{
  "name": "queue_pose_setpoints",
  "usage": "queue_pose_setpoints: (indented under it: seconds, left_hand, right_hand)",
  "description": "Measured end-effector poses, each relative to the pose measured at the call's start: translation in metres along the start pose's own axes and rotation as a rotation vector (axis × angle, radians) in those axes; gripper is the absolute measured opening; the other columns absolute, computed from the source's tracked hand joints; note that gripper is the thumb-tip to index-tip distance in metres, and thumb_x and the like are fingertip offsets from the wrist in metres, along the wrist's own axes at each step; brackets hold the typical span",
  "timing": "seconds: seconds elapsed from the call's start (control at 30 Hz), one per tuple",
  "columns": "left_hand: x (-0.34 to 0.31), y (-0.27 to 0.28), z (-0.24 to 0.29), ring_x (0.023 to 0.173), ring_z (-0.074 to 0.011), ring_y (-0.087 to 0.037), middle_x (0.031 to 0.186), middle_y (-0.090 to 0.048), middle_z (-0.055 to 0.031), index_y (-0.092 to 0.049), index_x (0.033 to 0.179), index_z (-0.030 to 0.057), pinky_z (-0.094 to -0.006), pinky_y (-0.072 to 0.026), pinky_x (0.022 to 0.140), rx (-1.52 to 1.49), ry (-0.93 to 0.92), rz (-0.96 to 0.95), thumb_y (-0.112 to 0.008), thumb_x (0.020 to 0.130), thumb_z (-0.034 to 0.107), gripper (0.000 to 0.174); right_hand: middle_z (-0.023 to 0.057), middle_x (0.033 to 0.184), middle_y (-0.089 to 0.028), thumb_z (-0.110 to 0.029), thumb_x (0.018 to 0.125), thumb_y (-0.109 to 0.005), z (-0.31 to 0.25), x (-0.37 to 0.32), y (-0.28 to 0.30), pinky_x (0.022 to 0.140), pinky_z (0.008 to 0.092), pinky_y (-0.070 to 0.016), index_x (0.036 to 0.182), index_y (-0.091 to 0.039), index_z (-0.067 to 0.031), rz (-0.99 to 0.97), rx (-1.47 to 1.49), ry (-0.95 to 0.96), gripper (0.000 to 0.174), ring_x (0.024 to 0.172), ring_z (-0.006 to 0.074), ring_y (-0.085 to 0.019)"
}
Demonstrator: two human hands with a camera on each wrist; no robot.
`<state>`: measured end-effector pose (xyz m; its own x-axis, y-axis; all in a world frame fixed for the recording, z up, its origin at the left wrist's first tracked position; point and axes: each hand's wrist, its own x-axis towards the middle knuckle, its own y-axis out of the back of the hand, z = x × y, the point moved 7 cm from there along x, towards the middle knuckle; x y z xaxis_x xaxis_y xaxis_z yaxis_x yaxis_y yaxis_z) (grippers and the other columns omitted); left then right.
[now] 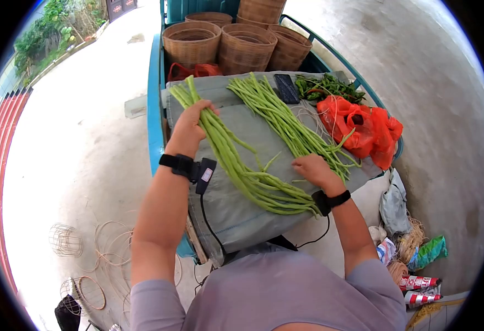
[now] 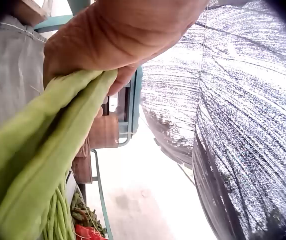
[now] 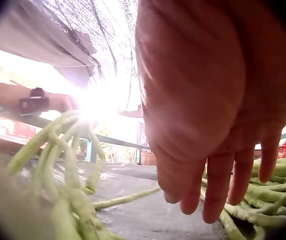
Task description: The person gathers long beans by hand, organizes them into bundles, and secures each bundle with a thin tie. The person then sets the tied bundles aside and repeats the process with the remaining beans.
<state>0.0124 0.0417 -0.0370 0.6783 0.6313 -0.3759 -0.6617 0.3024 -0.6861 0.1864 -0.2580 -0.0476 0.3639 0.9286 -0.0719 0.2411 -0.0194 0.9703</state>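
Green, smooth and faintly lumpy: long beans [image 1: 228,151] held near their far end in the left hand [image 1: 189,126], fingers curled round, length slanting from far left to near right and drooping in a loose curve. Beneath, creased grey cloth [image 1: 222,220]. At the far side, round woven baskets [image 1: 247,47]. Farther right, a second pile of beans [image 1: 278,116], straighter, along a similar slant; near end just beside the right hand [image 1: 317,170], well apart from the left. Right fingers fairly straight, holding nothing. Rightmost, a glossy, crumpled red bag [image 1: 358,138].
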Motion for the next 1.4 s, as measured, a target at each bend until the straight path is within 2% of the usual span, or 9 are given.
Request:
queue_pose_setpoints:
  seconds: [0.17,0.3,0.47,0.6,0.67,0.9,1.0,1.13,1.4]
  left_hand:
    - [0.000,0.001,0.006,0.067,-0.0235,-0.062,0.071,-0.058,-0.0076,-0.057,0.085,0.0051,-0.0391,-0.0519,0.060,0.000,-0.052,0.043,-0.067,0.085,0.011,0.012]
    - [0.000,0.005,0.004,0.067,-0.0234,-0.061,0.075,-0.058,-0.0073,-0.056,0.089,0.0038,-0.0368,-0.0530,0.060,-0.028,-0.034,0.088,-0.066,0.085,0.008,0.012]
    - [-0.010,-0.014,0.011,0.073,-0.0253,-0.064,0.079,-0.060,-0.0101,-0.055,0.094,-0.0010,-0.0375,-0.0556,0.066,0.107,-0.107,-0.028,-0.063,0.087,0.009,0.014]
    - [-0.015,-0.018,0.011,0.071,-0.0244,-0.064,0.078,-0.061,-0.0099,-0.056,0.094,-0.0008,-0.0370,-0.0564,0.066,0.186,-0.105,-0.026,-0.063,0.086,0.009,0.014]
    - [-0.012,-0.016,0.011,0.071,-0.0237,-0.064,0.078,-0.061,-0.0095,-0.056,0.092,-0.0005,-0.0367,-0.0564,0.066,0.206,-0.080,-0.019,-0.063,0.086,0.010,0.014]
    - [-0.011,-0.015,0.009,0.065,-0.0207,-0.064,0.075,-0.062,-0.0078,-0.058,0.089,0.0004,-0.0347,-0.0562,0.061,0.318,-0.062,-0.023,-0.064,0.086,0.011,0.013]
    - [-0.013,-0.019,0.009,0.064,-0.0203,-0.064,0.074,-0.062,-0.0075,-0.058,0.089,0.0006,-0.0342,-0.0562,0.061,0.351,-0.076,-0.026,-0.063,0.086,0.011,0.012]
    - [-0.015,-0.019,0.011,0.065,-0.0190,-0.064,0.076,-0.062,-0.0065,-0.058,0.089,0.0016,-0.0351,-0.0568,0.064,0.409,-0.072,-0.050,-0.064,0.086,0.012,0.012]
    - [-0.021,-0.032,0.011,0.069,-0.0178,-0.066,0.080,-0.064,-0.0079,-0.057,0.093,0.0004,-0.0321,-0.0572,0.064,0.384,-0.118,-0.135,-0.063,0.087,0.011,0.013]
  right_hand:
    - [0.0103,0.094,-0.068,-0.029,0.083,-0.059,-0.008,-0.016,0.045,0.075,0.0411,-0.0494,0.104,-0.067,-0.0129,-0.121,0.172,-0.111,0.027,0.089,0.0310,-0.064]
    - [0.0078,0.094,-0.069,-0.028,0.083,-0.056,0.063,-0.002,0.087,0.075,0.0435,-0.0493,0.102,-0.066,-0.0136,0.023,-0.289,-0.252,0.026,0.092,0.0287,-0.064]
    - [0.0102,0.089,-0.068,-0.026,0.081,-0.059,0.175,0.046,0.106,0.068,0.0450,-0.0496,0.090,-0.065,-0.0108,0.217,-0.448,-0.501,0.019,0.088,0.0297,-0.065]
    - [0.0126,0.089,-0.067,-0.023,0.080,-0.059,0.202,0.095,0.084,0.067,0.0458,-0.0494,0.091,-0.066,-0.0097,0.206,-0.394,-0.326,0.018,0.087,0.0303,-0.065]
    - [0.0132,0.090,-0.067,-0.022,0.081,-0.059,0.197,0.117,0.070,0.068,0.0458,-0.0495,0.091,-0.066,-0.0083,0.013,-0.402,-0.365,0.018,0.087,0.0308,-0.065]
    - [0.0162,0.101,-0.065,-0.023,0.085,-0.056,0.216,0.170,0.024,0.073,0.0480,-0.0499,0.095,-0.065,-0.0036,0.214,-0.392,-0.303,0.024,0.094,0.0323,-0.064]
    - [0.0146,0.104,-0.065,-0.024,0.086,-0.054,0.237,0.187,0.007,0.074,0.0480,-0.0498,0.095,-0.064,-0.0073,0.095,-0.432,-0.400,0.022,0.093,0.0328,-0.063]
    - [0.0090,0.098,-0.066,-0.029,0.087,-0.054,0.241,0.184,0.011,0.074,0.0472,-0.0498,0.096,-0.064,-0.0163,0.173,-0.288,-0.425,0.019,0.092,0.0328,-0.063]
    - [0.0111,0.078,-0.066,-0.033,0.093,-0.049,0.185,0.150,0.095,0.063,0.0481,-0.0480,0.091,-0.057,-0.0123,0.620,-0.042,-0.282,0.022,0.074,0.0367,-0.063]
